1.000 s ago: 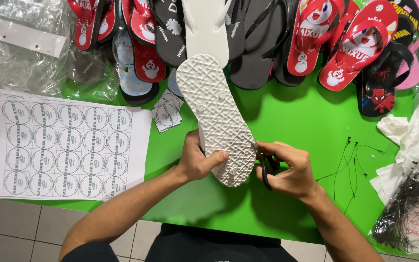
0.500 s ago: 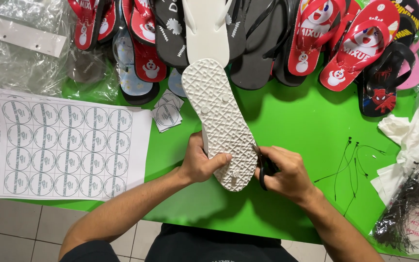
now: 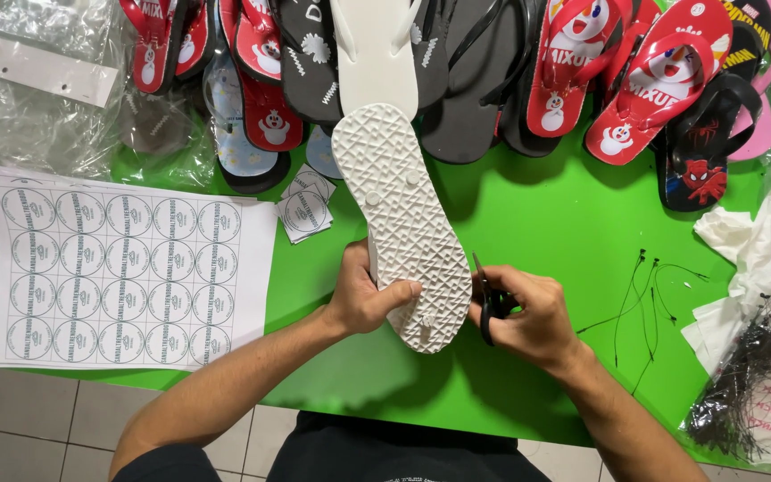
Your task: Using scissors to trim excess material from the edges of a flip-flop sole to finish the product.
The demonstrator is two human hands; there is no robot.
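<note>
At centre frame, the left hand (image 3: 363, 299) grips an upturned white flip-flop (image 3: 401, 219) while the right hand (image 3: 528, 312) holds small black scissors (image 3: 485, 308) at its heel edge, apparently mid-trim, needing a steady cut.

I see open green table (image 3: 546, 205) to the right of the white sandal (image 3: 401, 223), up to the loose black ties (image 3: 640, 295). The sticker sheets (image 3: 127, 277) block the left, the row of flip-flops (image 3: 493, 62) closes the far edge, and the bag of ties (image 3: 760, 375) crowds the right corner.
</note>
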